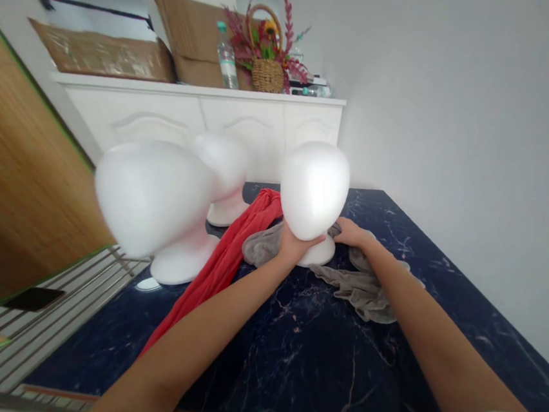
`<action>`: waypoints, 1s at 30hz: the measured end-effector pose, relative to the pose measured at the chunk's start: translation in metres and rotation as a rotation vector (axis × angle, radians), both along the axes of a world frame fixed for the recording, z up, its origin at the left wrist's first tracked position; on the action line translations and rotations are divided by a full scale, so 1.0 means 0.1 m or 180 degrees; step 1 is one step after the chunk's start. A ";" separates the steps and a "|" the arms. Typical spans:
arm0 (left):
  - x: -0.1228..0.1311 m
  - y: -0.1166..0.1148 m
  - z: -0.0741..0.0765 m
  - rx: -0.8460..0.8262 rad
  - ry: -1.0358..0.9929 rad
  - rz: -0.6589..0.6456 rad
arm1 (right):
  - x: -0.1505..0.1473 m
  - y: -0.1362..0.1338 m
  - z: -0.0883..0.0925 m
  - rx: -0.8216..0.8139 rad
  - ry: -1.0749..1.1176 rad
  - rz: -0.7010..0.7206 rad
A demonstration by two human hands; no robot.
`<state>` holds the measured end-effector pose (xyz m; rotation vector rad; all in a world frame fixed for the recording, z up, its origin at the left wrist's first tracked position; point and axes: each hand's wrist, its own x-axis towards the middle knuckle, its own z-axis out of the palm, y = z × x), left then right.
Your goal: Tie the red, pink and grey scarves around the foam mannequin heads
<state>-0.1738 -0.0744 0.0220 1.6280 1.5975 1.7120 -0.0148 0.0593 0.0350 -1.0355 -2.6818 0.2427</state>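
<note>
A white mannequin head (313,190) stands upright on its round base on the dark blue marbled table. My left hand (297,242) is at the front left of its neck, thumb stretched across under the chin; its other fingers are hidden. Behind the neck's right side, my right hand (348,231) is closed on a grey scarf (366,292), which bunches at both sides of the base and trails over the table. A red scarf (221,259) runs left of my left arm. Two more white heads, a near one (154,194) and a farther one (225,162), stand at the left.
At the back, a white cabinet (198,91) holds cardboard, a water bottle (228,59) and a flower basket (268,74). A metal rack (54,321) with a dark phone-like object (34,299) is at the left, beside a wooden panel (29,176). A wall borders the right.
</note>
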 end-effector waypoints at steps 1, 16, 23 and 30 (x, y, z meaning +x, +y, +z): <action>0.01 0.02 0.01 0.0007 -0.0121 0.0082 | 0.01 0.03 -0.03 -0.0057 0.0021 -0.0005; -0.47 -2.59 0.99 -0.0740 -0.0087 0.0659 | 0.22 0.27 -0.51 -0.0053 0.0399 -0.0038; -1.47 -3.81 1.01 -0.0647 -0.0051 0.2025 | 0.26 0.40 -0.62 -0.0001 0.0453 0.0133; -1.62 -3.86 0.60 -0.0845 -0.0465 0.2520 | 0.26 0.41 -0.62 -0.0011 0.0400 0.0129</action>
